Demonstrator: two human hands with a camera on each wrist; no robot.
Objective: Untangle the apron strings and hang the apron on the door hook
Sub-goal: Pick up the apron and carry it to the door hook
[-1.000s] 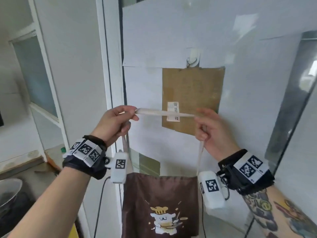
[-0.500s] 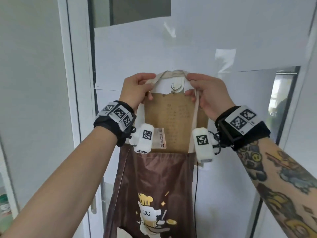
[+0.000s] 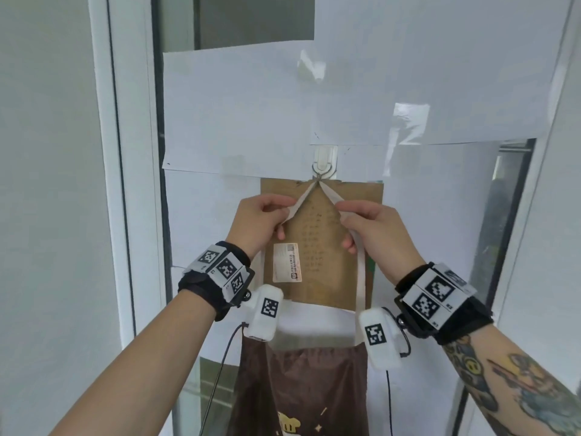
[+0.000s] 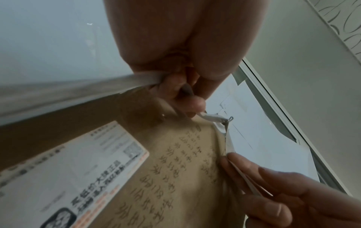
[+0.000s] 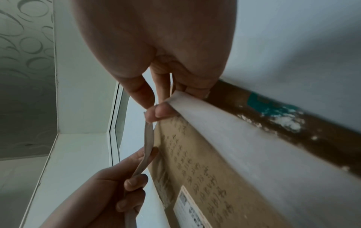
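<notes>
far left there's just the white door frame (image 3: 132, 184) and wall. next in, the left hand (image 3: 257, 221) is up against the door, thumb and forefinger pinching the cream neck strap (image 3: 295, 206) a little below the hook, the other fingers curled under. i'd say it grips that close so it can steer the loop and keep it taut.

in the middle, the strap runs up from both hands to a point on the small wire door hook (image 3: 319, 176), which hangs from a white stick-on plate at the lower edge of the taped white paper (image 3: 235, 114). the strap looks seated over the wire, making an upside-down v. behind it a brown cardboard sheet (image 3: 320, 243) with handwriting and a printed label is fixed to the door. the brown apron (image 3: 301, 382) hangs straight down below, its top hem just under the cardboard's lower edge.

to the right, the right hand (image 3: 374, 231) mirrors the other, pinching the strap's other leg between thumb and fingertip, with the strap trailing down past the wrist to the bib's corner. my guess is both hands are only steadying it before letting go.

the waist strings are out of sight, so i can't tell whether they're untangled. the bib's lower part is cut off by the frame's bottom edge, and the wrist views are too blurred to confirm how deep the strap sits in the hook.
</notes>
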